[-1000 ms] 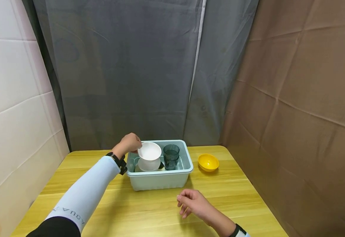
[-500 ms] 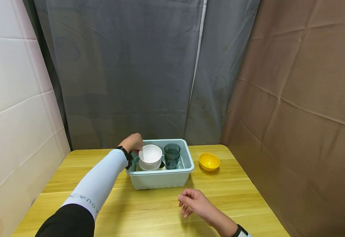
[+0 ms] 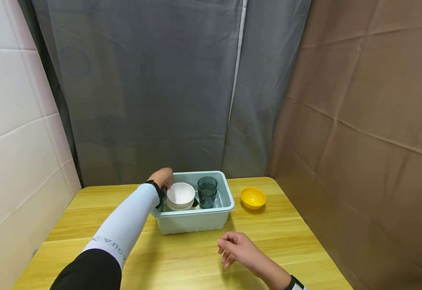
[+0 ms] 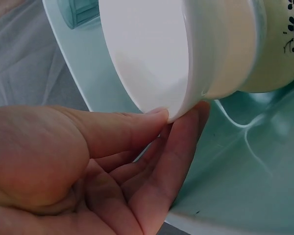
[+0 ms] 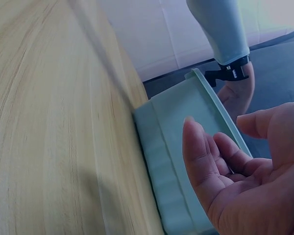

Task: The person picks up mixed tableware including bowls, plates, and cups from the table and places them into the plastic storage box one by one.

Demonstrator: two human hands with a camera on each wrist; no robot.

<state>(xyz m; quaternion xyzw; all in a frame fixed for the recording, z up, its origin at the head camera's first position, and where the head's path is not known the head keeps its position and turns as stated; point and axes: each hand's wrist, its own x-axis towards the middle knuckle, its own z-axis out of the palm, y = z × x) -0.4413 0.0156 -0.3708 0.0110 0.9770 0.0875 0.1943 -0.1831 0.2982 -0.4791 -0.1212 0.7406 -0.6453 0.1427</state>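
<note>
My left hand (image 3: 163, 178) reaches over the left side of a pale blue-green bin (image 3: 196, 221). In the left wrist view its thumb and index finger pinch the rim of a white bowl (image 4: 147, 54). That bowl (image 3: 180, 194) sits stacked on another white bowl inside the bin. Beneath them shows a cream piece with dark flower marks (image 4: 279, 49). My right hand (image 3: 240, 250) hovers above the table in front of the bin, fingers loosely curled, nothing in it.
Dark see-through cups (image 3: 207, 191), stacked, stand in the bin right of the bowls. A yellow bowl (image 3: 253, 197) rests on the wooden table (image 3: 182, 257) to the right of the bin. Grey, white and brown cloths hang around the table.
The left hand has lowered the white bowl, which was tilted and raised, down onto the white bowl below. The right hand has stayed in place.
</note>
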